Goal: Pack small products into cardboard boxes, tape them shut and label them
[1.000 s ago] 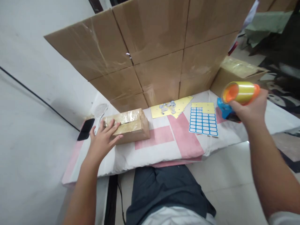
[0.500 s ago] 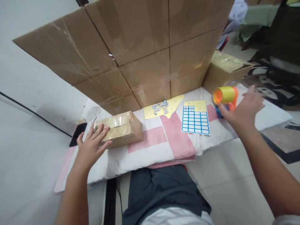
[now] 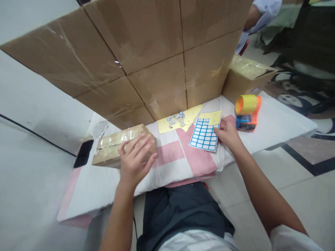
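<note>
My right hand (image 3: 228, 134) pinches the right edge of a sheet of blue-bordered labels (image 3: 204, 134), whose upper part is bare yellow backing. My left hand (image 3: 136, 158) has its fingers spread in front of the right end of a taped cardboard box (image 3: 112, 143); whether it touches the box I cannot tell. Right of the label sheet, an orange tape dispenser (image 3: 255, 113) with a yellow roll stands on the cloth. Behind the label sheet lie yellow backing pieces (image 3: 163, 127) with small crumpled scraps (image 3: 176, 120) on them.
Stacked cardboard boxes (image 3: 157, 76) form a wall at the back. Another box (image 3: 240, 78) stands behind the dispenser. A black phone (image 3: 83, 153) lies at the left on the pink and white cloth (image 3: 172, 153). A person's sleeve (image 3: 267, 12) shows beyond the stack.
My right hand has left the tape dispenser and taken hold of the label sheet, which now sits tilted. My left hand has moved right along the box.
</note>
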Available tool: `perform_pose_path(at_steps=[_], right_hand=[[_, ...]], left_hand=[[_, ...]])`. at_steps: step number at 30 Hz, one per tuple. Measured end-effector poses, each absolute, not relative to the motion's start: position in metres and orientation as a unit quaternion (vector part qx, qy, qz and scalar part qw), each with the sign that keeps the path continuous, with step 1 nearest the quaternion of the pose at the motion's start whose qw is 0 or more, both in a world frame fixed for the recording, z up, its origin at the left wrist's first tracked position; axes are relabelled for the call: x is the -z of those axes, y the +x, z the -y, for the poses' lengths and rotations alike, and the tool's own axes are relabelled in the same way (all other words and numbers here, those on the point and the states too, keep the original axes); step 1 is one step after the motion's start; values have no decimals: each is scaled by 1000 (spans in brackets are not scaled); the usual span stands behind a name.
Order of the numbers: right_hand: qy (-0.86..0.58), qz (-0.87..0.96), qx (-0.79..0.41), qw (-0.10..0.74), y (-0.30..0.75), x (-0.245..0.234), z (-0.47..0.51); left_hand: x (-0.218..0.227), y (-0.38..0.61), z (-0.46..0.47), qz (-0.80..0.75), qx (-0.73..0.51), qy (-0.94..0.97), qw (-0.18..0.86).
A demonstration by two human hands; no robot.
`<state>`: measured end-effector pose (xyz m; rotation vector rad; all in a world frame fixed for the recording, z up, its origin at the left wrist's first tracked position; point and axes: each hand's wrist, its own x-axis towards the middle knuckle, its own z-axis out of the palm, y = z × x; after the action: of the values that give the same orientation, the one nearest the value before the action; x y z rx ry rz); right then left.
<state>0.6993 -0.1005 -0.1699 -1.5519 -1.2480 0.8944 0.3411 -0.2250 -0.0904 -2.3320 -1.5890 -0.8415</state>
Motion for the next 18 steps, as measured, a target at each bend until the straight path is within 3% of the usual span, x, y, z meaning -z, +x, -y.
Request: perform_pose_path(at_steps=[5, 11, 15, 18], right_hand=[[-451, 490, -579, 471, 662, 137, 157], [-355, 479, -692, 407, 625, 125, 197], [-366, 455, -713, 389, 605, 133, 194], [-386, 431, -722, 378, 591, 134, 194]], left_hand=[[114, 386, 243, 564, 550, -609, -93], [119, 410, 237, 600, 545, -457, -367], [119, 409, 243, 609, 520, -456, -388], [121, 408, 251, 630, 482, -514, -325]])
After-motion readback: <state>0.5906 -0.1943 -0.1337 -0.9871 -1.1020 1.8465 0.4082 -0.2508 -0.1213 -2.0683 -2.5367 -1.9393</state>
